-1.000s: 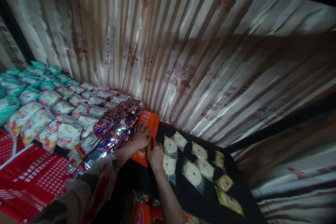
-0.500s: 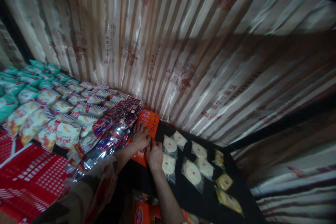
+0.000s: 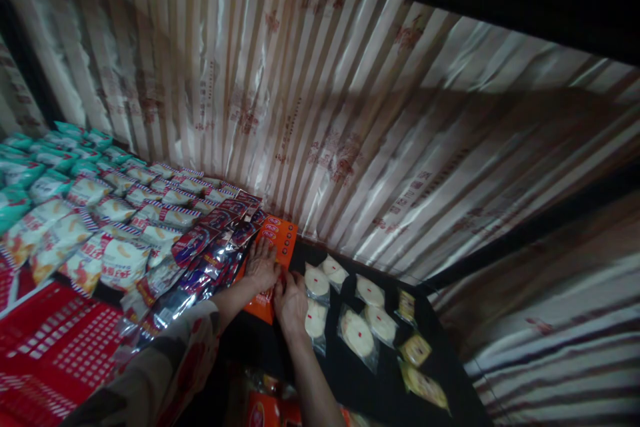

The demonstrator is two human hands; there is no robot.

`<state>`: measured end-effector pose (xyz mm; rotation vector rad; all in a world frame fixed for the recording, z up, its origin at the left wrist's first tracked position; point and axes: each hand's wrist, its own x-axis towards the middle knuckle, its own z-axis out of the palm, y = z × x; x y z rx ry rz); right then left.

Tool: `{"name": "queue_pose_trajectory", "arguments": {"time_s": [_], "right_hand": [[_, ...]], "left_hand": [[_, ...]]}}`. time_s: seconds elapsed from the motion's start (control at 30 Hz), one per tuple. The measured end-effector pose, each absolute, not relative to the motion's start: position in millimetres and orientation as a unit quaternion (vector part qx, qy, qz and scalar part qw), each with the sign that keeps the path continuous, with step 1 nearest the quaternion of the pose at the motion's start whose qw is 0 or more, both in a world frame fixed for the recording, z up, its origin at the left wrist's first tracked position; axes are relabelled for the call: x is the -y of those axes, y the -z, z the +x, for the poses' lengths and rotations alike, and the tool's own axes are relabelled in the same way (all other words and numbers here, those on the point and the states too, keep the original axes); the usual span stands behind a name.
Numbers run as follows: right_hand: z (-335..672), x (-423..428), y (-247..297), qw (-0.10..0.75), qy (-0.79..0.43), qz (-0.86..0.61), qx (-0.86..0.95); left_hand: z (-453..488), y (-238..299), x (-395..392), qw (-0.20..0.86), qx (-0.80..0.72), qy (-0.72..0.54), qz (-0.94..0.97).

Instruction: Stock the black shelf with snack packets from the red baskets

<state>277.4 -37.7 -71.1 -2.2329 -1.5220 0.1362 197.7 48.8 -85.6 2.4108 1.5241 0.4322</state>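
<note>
My left hand (image 3: 261,265) lies flat with spread fingers on an orange packet (image 3: 275,241) on the dark display surface (image 3: 380,373). My right hand (image 3: 291,299) rests beside it at the packet's right edge, fingers bent down on the packet and partly hidden. Right of my right hand lie clear bags with round white cakes (image 3: 317,282). Left of the orange packet is a row of shiny dark red and silver packets (image 3: 210,253).
White and red snack bags (image 3: 117,257) and teal bags (image 3: 30,163) fill the left. Red packages (image 3: 55,347) lie at the lower left. Small yellow packets (image 3: 416,349) sit at the right. A striped sheet (image 3: 350,133) hangs behind. More orange packets (image 3: 260,410) sit below.
Both hands stay on the orange packet; the view has shifted slightly, so everything sits a little lower-left in the picture.
</note>
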Motion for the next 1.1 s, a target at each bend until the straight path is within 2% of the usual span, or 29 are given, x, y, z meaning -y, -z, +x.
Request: {"name": "queue_pose_trajectory", "arguments": {"time_s": [0.33, 0.7, 1.1], "right_hand": [[280, 62, 66, 0.281, -0.064, -0.766, 0.575], [285, 118, 77, 0.328, -0.087, -0.709, 0.618], [290, 183, 77, 0.266, -0.212, -0.672, 0.658]], "left_hand": [[199, 73, -15, 0.113, -0.471, -0.174, 0.857], [195, 73, 48, 0.195, -0.407, -0.186, 0.873], [180, 89, 126, 0.224, -0.345, -0.226, 0.883]]}}
